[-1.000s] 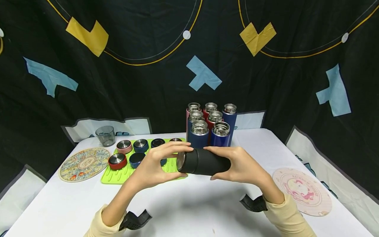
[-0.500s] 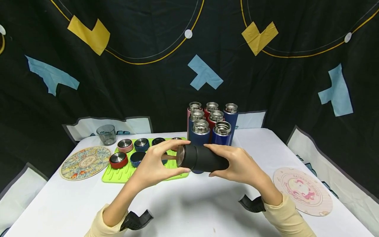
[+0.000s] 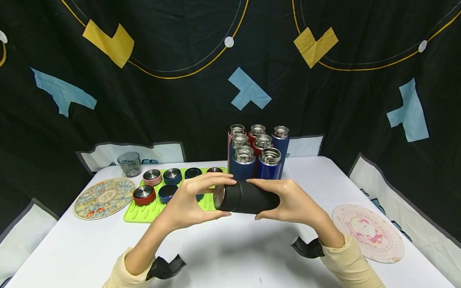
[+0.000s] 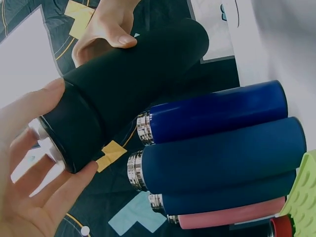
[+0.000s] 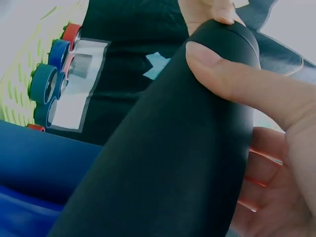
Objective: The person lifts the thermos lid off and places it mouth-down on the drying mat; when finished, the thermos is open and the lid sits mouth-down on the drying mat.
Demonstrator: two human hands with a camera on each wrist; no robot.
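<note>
Above the table, a black thermos bottle (image 3: 253, 197) lies on its side in the air between my two hands. My left hand (image 3: 189, 200) grips its lid (image 4: 74, 126) at the left end, thumb and fingertips on opposite sides. My right hand (image 3: 293, 202) holds the bottle's body, and in the right wrist view the thumb (image 5: 210, 64) presses along it. A seam shows between lid and body in the left wrist view. Behind the bottle, several open thermos bottles without lids stand grouped, among them a dark blue one (image 3: 243, 166) and a shiny blue one (image 3: 268, 168).
On a green silicone mat (image 3: 140, 215) at left sit several bottle lids, such as a red one (image 3: 144, 195) and a pink one (image 3: 152, 177). A grey glass (image 3: 130, 165) stands behind a patterned round mat (image 3: 104, 199). A pink round mat (image 3: 368, 234) lies at right.
My left hand's fingers and thumb shift a little on the lid, lifting slightly and coming back down around it. The bottle dips and rises slightly, staying between both hands.
</note>
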